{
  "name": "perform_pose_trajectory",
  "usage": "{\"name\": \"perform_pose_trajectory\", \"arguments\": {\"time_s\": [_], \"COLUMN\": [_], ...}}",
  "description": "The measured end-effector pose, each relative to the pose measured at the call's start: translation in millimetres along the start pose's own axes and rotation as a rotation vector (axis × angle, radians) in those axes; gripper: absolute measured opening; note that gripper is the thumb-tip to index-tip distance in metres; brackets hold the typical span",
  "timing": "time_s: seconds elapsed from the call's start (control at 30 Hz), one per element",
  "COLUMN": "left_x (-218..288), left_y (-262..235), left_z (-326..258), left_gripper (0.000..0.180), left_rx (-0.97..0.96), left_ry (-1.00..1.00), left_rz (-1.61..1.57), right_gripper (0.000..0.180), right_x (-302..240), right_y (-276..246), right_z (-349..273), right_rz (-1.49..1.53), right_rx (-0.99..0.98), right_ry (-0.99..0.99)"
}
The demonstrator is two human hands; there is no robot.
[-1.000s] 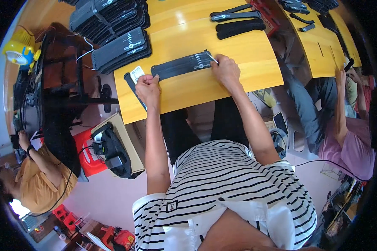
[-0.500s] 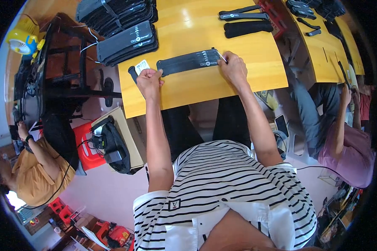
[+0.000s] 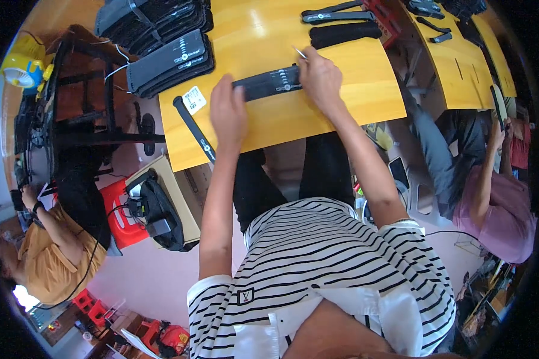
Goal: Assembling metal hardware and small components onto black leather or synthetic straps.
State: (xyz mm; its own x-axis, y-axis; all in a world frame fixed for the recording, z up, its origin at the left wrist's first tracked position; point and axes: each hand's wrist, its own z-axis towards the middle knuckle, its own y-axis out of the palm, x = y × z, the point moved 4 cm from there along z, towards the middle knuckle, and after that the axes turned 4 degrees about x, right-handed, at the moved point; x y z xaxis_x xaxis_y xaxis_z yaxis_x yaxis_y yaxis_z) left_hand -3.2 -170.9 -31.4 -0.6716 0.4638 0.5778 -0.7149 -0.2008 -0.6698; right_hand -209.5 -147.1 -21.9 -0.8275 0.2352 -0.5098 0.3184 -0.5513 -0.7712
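Note:
A flat black strip of material (image 3: 265, 85) with white printing lies across the yellow table between my hands. My right hand (image 3: 321, 78) is closed at the strip's right end, and a thin, light-coloured stick-like tool (image 3: 300, 54) juts out past its fingers. At the strip's left end is my left hand (image 3: 227, 116), its fingers smeared by motion, so its grip is unclear. To the left of that hand, a narrow black strap (image 3: 190, 124) slants toward the table's front edge. Beside the strap is a white printed label (image 3: 194, 100).
Stacks of black pieces (image 3: 172, 63) stand at the table's far left. Rolled black straps (image 3: 345, 34) lie at the far right of the yellow table (image 3: 269, 128). Co-workers sit on both sides, one in an orange shirt (image 3: 60, 257), one in a mauve shirt (image 3: 494, 209).
My left hand has moved right, off the strap and label, uncovering both. My right hand has shifted slightly up and left, and the tool now points away to the upper left.

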Motion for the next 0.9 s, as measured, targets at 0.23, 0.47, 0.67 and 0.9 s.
{"name": "perform_pose_trajectory", "arguments": {"time_s": [0.23, 0.47, 0.67, 0.9], "left_x": [1, -8, -24, -23], "left_y": [45, 49, 37, -50], "left_z": [-2, -1, -2, -35], "left_gripper": [0.066, 0.070, 0.071, 0.060], "left_rx": [-0.221, -0.242, -0.235, -0.014], "left_ry": [0.181, 0.168, 0.070, -0.029], "left_rz": [0.324, 0.280, 0.379, 0.258], "right_gripper": [0.009, 0.007, 0.008, 0.016], "right_x": [-25, -18, -17, 30], "right_y": [60, 61, 57, -33], "right_z": [9, 5, 4, -34], "right_rz": [-0.328, -0.373, -0.362, -0.237], "right_rx": [0.064, 0.081, 0.092, 0.258], "right_ry": [-0.258, -0.300, -0.287, -0.328]}}
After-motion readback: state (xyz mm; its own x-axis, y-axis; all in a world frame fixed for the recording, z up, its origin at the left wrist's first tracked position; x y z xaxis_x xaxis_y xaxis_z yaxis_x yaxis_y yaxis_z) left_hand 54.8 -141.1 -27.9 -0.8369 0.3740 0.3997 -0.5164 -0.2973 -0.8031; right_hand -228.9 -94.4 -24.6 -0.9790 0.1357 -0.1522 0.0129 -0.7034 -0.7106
